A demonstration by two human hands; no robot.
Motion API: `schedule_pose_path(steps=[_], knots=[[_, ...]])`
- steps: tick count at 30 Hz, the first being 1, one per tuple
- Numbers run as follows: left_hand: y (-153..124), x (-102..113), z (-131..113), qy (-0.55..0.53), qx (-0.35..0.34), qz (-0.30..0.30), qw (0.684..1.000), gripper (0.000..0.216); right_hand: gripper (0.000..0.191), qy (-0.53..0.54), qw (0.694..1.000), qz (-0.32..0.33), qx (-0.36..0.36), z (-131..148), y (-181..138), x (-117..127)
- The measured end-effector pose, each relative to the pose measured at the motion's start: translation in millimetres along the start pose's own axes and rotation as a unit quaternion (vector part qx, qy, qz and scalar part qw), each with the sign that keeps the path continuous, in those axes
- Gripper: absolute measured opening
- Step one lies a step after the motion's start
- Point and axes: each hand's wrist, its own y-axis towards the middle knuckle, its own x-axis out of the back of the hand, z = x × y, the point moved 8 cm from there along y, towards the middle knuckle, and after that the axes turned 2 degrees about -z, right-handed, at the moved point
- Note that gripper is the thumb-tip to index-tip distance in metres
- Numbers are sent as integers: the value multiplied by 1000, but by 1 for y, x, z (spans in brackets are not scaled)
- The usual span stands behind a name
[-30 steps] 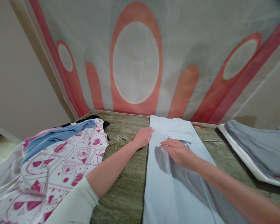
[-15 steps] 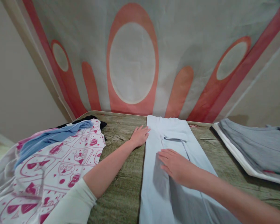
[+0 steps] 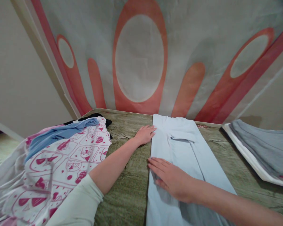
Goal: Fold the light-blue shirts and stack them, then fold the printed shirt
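Note:
A pale blue garment [image 3: 191, 150] lies folded lengthwise in a long strip down the middle of the wooden table [image 3: 129, 175]. My left hand [image 3: 145, 134] rests flat and open at the garment's far left edge, fingers touching the cloth. Nearer to me, my right hand [image 3: 171, 179] lies flat and open on the garment, fingers pointing left across its left edge.
A heap of clothes [image 3: 54, 160] with a pink-and-white print, a blue piece and a black piece covers the table's left side. A folded grey and white stack [image 3: 261, 147] sits at the right. A grey and red patterned cloth [image 3: 141, 56] hangs behind the table.
My right hand has slid along the pale blue garment toward me and to the left. My left hand has stayed at the garment's far left edge.

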Motion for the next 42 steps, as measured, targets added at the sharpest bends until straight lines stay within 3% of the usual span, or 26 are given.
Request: schedule_pose_path(steps=[3, 7, 9, 11, 15, 17, 19, 22, 26, 31, 42], knots=[[0, -1, 0, 2, 3, 2, 1000, 42, 51, 62, 997, 34, 30, 19, -13, 5], [0, 1, 0, 6, 9, -5, 1000, 42, 58, 25, 999, -4, -47, -11, -2, 15], [1, 1, 1, 7, 12, -8, 1000, 42, 63, 18, 998, 8, -54, -15, 2, 11], [2, -1, 3, 6, 17, -3, 1000, 42, 67, 50, 998, 32, -21, 2, -1, 6], [6, -2, 8, 7, 30, 7, 1000, 43, 64, 158, 977, 107, 98, 60, -24, 10], [6, 1, 8, 10, 34, 2, 999, 43, 58, 181, 971, 110, 108, 63, -29, 19], [5, 7, 3, 17, 30, -13, 999, 43, 54, 151, 986, 53, 45, 32, -24, 31], [1, 12, -13, 23, -3, -19, 1000, 43, 53, 17, 996, -52, -68, -44, -12, 43], [-6, 1, -37, 17, -50, 28, 998, 51, 54, -117, 981, -81, -128, -116, -2, 37], [3, -11, -41, 21, -54, 51, 997, 58, 56, -146, 977, -60, -144, -149, 0, 24], [76, -22, -17, 26, -64, 90, 994, 57, 56, -158, 966, -67, -191, -218, 17, 35]])
